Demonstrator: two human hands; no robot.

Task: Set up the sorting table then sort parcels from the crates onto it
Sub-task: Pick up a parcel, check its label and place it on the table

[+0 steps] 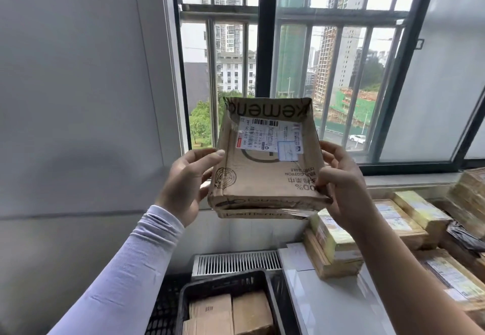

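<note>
A dented brown cardboard parcel with a white shipping label is held up in front of the window, label side facing me and printed text upside down. My left hand grips its left edge and my right hand grips its right edge. Below, a black plastic crate holds several brown cardboard parcels. At the right stands the white sorting table, with several taped parcels lying on it.
A barred window fills the wall ahead, above a sill. A white radiator grille sits behind the crate. A grey wall is at the left. More parcels are stacked along the table's right side.
</note>
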